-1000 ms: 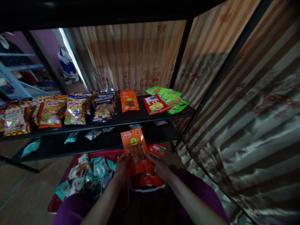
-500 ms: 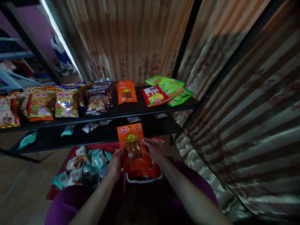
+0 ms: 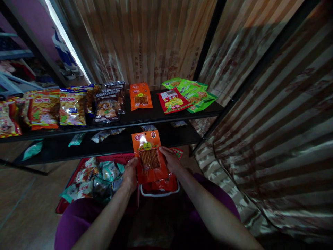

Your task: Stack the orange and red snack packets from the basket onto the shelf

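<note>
A flat, glossy orange plastic packet (image 3: 150,158) is held above a white-rimmed container (image 3: 159,195) of red-orange packets. The left hand (image 3: 130,172) grips its left edge, the right hand (image 3: 170,160) its right edge; the right hand now sits higher along it than a second ago, when it was near the lower corner. Glare crosses the packet's oval logo, blurring the writing. Its printed front faces the camera; its long axis runs toward the shelves, hole-punched top foremost, leaning slightly left. Left of it, a red plastic basket (image 3: 127,158) carries teal-and-white packets (image 3: 109,171). On the black upper shelf (image 3: 140,117) lie a matching orange packet (image 3: 141,99), a red packet (image 3: 170,101), green packets (image 3: 199,94) and dark packets (image 3: 106,109) reading "豆片".
</note>
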Demonstrator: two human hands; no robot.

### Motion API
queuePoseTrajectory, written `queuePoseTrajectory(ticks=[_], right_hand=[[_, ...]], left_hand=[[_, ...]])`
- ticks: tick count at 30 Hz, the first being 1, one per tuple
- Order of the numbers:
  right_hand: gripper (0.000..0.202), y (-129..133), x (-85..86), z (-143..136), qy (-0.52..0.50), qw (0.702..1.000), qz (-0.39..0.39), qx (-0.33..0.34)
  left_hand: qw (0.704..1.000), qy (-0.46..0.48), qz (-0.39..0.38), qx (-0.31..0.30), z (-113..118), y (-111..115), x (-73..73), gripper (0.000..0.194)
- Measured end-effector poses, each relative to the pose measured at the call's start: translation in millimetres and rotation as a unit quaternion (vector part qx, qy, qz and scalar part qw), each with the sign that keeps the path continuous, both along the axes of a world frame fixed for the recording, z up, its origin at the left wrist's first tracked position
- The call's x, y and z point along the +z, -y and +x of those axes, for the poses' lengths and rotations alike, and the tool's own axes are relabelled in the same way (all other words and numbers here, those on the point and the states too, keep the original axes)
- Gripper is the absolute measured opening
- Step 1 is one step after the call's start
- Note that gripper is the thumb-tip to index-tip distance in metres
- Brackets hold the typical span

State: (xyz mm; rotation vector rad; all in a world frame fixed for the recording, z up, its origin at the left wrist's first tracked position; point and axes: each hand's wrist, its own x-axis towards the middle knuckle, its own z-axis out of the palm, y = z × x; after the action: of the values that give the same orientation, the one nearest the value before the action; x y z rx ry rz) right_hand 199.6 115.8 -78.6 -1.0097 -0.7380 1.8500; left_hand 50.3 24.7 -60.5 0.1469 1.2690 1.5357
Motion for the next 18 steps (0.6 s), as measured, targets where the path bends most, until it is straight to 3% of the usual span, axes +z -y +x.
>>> queuePoseTrajectory(ticks=[10, 14, 18], right_hand=[[0.036, 5.5, 4.8, 5.4, -0.038, 0.994, 0.016, 0.106], [0.042, 11.1, 7.1, 10.1, -0.038, 0.990, 0.003, 0.132], [0.044, 18.7, 8.6, 12.6, -0.033, 0.987, -0.002, 0.158]], left_hand=[[0.999, 0.025, 0.009, 0.027, -5.1, -4.5, 27.5, 0.013], [0.999, 0.030, 0.036, 0.004, -10.5, -6.3, 23.2, 0.018], [0.999, 0.020, 0.030, 0.022, -11.7, -6.9, 17.6, 0.015]])
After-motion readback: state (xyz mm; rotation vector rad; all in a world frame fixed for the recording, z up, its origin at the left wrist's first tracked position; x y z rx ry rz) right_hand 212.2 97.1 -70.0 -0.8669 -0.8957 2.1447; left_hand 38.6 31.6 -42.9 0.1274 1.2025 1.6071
